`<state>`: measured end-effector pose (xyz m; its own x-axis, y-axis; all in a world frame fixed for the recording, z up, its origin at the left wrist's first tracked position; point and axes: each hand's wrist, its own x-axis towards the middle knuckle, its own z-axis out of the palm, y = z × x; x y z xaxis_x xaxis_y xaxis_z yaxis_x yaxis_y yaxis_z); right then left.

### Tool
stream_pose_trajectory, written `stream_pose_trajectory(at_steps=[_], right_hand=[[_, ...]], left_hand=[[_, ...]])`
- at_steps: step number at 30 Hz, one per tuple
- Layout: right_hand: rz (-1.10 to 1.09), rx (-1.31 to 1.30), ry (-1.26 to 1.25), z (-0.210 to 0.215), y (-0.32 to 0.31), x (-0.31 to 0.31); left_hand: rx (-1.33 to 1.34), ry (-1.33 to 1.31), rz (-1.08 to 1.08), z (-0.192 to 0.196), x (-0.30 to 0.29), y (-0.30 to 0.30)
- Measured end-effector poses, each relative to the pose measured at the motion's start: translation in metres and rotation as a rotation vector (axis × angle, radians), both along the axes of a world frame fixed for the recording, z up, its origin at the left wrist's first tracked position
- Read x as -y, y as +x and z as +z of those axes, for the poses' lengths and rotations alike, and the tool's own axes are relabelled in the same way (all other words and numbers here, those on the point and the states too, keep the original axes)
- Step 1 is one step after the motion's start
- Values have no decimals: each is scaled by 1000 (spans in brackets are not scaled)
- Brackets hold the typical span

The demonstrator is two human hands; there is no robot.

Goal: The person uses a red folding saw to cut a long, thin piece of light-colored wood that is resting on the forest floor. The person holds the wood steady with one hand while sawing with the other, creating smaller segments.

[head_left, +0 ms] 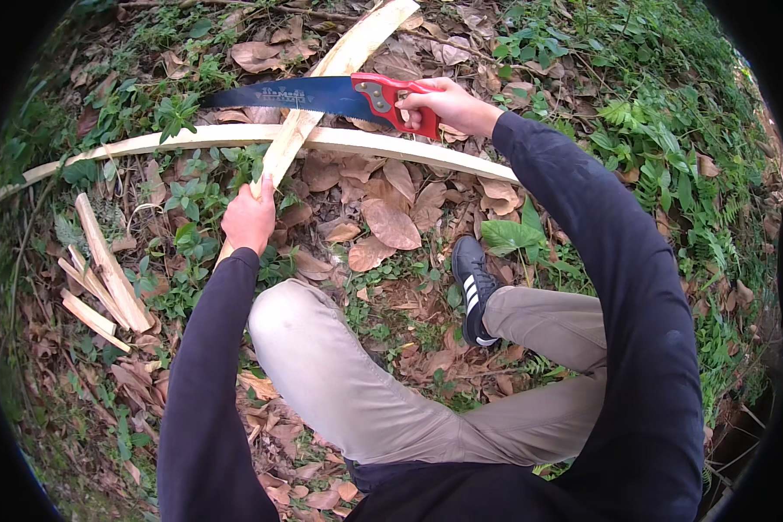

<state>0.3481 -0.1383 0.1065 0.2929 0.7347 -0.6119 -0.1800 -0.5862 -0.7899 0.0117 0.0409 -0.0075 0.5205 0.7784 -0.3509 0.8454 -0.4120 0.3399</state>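
My right hand (448, 104) is closed around the red handle of a hand saw (322, 96). The saw's dark blade points left, and its toothed lower edge lies across a pale wooden plank (352, 52). That plank runs from the far middle down toward me, crossing over a long, thin strip of wood (209, 136) on the ground. My left hand (249, 217) grips the plank's near part, below the crossing. Whether the teeth have cut into the wood is too small to tell.
Several short split wood pieces (109, 261) lie on the left. Dry brown leaves (387, 224) and low green plants (670, 130) cover the ground. My bent knee (291, 317) is close to my left forearm, and my dark shoe (474, 291) stands in the middle.
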Motion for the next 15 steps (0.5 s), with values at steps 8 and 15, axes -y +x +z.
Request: stream_pose_trajectory(at_steps=[8, 15], right_hand=[[21, 79, -21, 12, -18, -1], [-9, 58, -15, 14, -19, -2]], left_hand=[[5, -28, 18, -2, -2, 0], [14, -16, 17, -3, -1, 0]])
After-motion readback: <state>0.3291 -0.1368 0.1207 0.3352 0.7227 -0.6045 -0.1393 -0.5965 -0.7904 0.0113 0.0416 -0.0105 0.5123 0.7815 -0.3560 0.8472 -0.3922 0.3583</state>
